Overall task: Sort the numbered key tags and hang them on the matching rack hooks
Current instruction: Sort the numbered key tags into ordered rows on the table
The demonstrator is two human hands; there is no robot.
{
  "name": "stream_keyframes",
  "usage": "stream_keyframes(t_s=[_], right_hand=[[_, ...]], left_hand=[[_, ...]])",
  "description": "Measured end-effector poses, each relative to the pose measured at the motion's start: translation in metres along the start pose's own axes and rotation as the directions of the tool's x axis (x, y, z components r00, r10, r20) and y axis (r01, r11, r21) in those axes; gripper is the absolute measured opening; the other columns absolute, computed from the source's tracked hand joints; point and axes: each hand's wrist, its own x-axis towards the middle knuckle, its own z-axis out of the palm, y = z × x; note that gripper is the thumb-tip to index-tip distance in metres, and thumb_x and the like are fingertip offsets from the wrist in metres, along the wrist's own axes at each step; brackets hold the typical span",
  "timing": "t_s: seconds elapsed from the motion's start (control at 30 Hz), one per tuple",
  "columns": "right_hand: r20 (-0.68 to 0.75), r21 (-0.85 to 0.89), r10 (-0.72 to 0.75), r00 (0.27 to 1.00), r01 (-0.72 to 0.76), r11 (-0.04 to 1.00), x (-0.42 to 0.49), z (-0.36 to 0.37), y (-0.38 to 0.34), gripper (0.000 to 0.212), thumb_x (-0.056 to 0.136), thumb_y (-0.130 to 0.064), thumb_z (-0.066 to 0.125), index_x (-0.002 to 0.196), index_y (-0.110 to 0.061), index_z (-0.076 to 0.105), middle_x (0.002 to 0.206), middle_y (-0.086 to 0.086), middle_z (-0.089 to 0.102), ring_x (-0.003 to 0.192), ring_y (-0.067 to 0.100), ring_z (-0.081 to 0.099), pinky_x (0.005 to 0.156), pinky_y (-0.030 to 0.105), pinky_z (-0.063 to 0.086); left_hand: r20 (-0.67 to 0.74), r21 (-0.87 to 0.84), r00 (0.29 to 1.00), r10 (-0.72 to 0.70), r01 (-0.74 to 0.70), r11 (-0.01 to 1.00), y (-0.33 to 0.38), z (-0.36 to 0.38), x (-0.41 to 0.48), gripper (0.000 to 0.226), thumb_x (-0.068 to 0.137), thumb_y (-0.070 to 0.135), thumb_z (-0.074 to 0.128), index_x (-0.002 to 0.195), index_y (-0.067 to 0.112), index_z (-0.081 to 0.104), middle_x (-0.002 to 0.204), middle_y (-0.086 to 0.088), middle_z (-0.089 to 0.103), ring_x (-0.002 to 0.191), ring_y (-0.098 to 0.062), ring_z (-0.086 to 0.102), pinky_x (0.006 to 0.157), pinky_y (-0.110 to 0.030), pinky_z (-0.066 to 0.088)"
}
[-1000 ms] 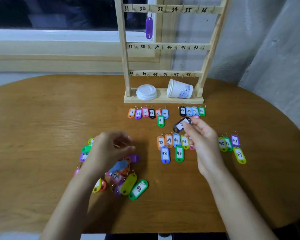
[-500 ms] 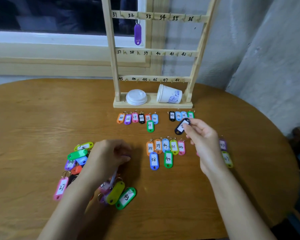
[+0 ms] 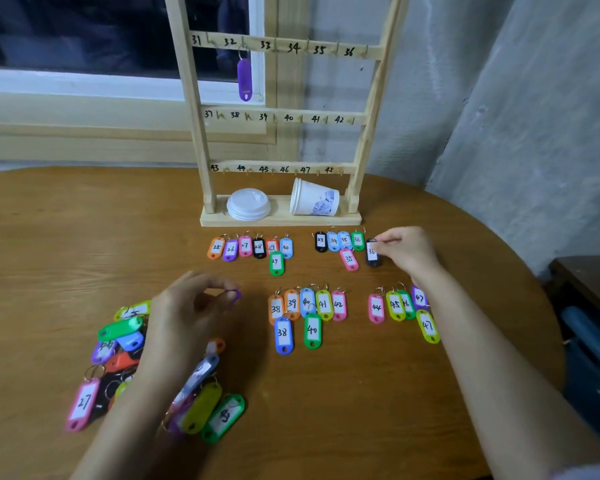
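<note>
Two pinches, right grip (image 3: 409, 254) black tag (image 3: 373, 255), left grip (image 3: 184, 317) purple tag (image 3: 235, 295)

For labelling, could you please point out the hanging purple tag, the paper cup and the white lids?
hanging purple tag (image 3: 245, 79): head view, mid-body.
paper cup (image 3: 313, 199): head view, side wall.
white lids (image 3: 248, 202): head view, top face.

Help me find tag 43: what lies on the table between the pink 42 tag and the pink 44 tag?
Nothing: the head view shows only bare table between the pink 42 tag and the pink 44 tag.
</note>
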Motion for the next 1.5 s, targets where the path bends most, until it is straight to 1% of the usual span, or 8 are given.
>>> stream_keyframes(t_s=[0.1, 0.2, 0.47, 0.67, 0.8, 1.0, 1.2, 1.5], right_hand=[[0.058, -0.086, 0.017, 0.998, -0.012, 0.996, 0.007, 0.005, -0.001, 0.021, 0.085, -0.023, 0.07, 0.105, -0.018, 0.071, 0.112, 0.002, 0.068, 0.105, 0.018, 0.059, 0.09, 0.038, 0.05], [0.072, -0.114, 0.03, 0.997, -0.021, 0.993, 0.009, 0.009, 0.0, 0.016, 0.083, -0.026, 0.071, 0.098, -0.021, 0.072, 0.11, 0.0, 0.068, 0.103, 0.017, 0.059, 0.088, 0.038, 0.05], [-0.042, -0.061, -0.147, 0.988, 0.144, 0.988, -0.039, 0.002, -0.017, 0.024, 0.087, -0.041, 0.063, 0.107, -0.028, 0.065, 0.093, -0.013, 0.061, 0.089, 0.009, 0.06, 0.069, 0.029, 0.048], [0.081, 0.278, -0.289, 0.954, 0.257, 0.926, -0.121, 0.024, -0.036, 0.013, 0.088, -0.024, 0.064, 0.1, -0.025, 0.069, 0.09, -0.012, 0.069, 0.086, 0.0, 0.062, 0.074, 0.019, 0.05], [0.134, 0.401, -0.341, 0.931, 0.264, 0.877, -0.155, 0.049, -0.041, 0.012, 0.087, -0.014, 0.065, 0.092, -0.023, 0.072, 0.085, -0.01, 0.071, 0.082, -0.001, 0.064, 0.073, 0.018, 0.05], [0.124, 0.443, -0.384, 0.915, 0.296, 0.846, -0.173, 0.066, -0.048, 0.01, 0.084, -0.013, 0.069, 0.09, -0.02, 0.072, 0.083, -0.011, 0.07, 0.077, -0.005, 0.062, 0.07, 0.01, 0.046], [0.122, 0.434, -0.386, 0.914, 0.301, 0.849, -0.175, 0.071, -0.054, 0.015, 0.081, -0.008, 0.071, 0.081, -0.023, 0.07, 0.071, -0.014, 0.067, 0.07, -0.005, 0.06, 0.064, 0.01, 0.046], [0.07, 0.486, -0.299, 0.952, 0.229, 0.843, -0.166, 0.067, -0.049, 0.019, 0.083, -0.01, 0.07, 0.082, -0.029, 0.067, 0.079, -0.009, 0.07, 0.073, -0.003, 0.062, 0.069, 0.013, 0.049]], left_hand=[[-0.042, -0.054, 0.999, -0.03, 0.028, 0.998, 0.009, 0.0, -0.001, 0.007, 0.079, 0.011, 0.073, 0.079, 0.018, 0.072, 0.079, 0.005, 0.071, 0.074, -0.005, 0.066, 0.063, -0.006, 0.045], [-0.05, -0.167, 0.994, -0.094, 0.085, 0.982, 0.013, 0.001, -0.001, 0.003, 0.08, 0.006, 0.071, 0.083, 0.007, 0.071, 0.077, 0.005, 0.072, 0.07, 0.0, 0.067, 0.063, -0.005, 0.046], [-0.016, -0.374, 0.976, -0.216, 0.194, 0.907, 0.021, 0.006, -0.005, 0.054, 0.079, -0.005, 0.069, 0.122, 0.024, 0.055, 0.095, 0.006, 0.063, 0.072, -0.009, 0.069, 0.063, -0.02, 0.052], [0.031, -0.438, 0.972, -0.235, 0.224, 0.87, 0.031, 0.012, -0.014, 0.027, 0.082, -0.002, 0.067, 0.097, 0.02, 0.068, 0.079, -0.003, 0.064, 0.07, -0.017, 0.066, 0.071, -0.036, 0.054], [0.064, -0.501, 0.969, -0.24, 0.24, 0.832, 0.035, 0.013, -0.023, 0.018, 0.086, 0.001, 0.063, 0.087, 0.017, 0.07, 0.074, 0.006, 0.069, 0.07, -0.007, 0.062, 0.069, -0.025, 0.053], [0.103, -0.462, 0.968, -0.228, 0.25, 0.851, 0.034, 0.007, -0.032, 0.019, 0.084, 0.003, 0.066, 0.086, 0.021, 0.072, 0.07, 0.011, 0.071, 0.062, 0.002, 0.06, 0.06, -0.013, 0.047], [0.134, -0.392, 0.97, -0.202, 0.239, 0.889, 0.028, 0.001, -0.034, 0.019, 0.082, 0.007, 0.069, 0.096, 0.021, 0.072, 0.078, 0.001, 0.071, 0.07, -0.006, 0.062, 0.065, -0.021, 0.051], [0.047, 0.045, 0.985, -0.164, 0.162, 0.986, -0.002, -0.041, -0.033, 0.02, 0.077, 0.008, 0.075, 0.09, 0.022, 0.071, 0.073, 0.009, 0.068, 0.065, -0.005, 0.063, 0.058, -0.013, 0.049]])
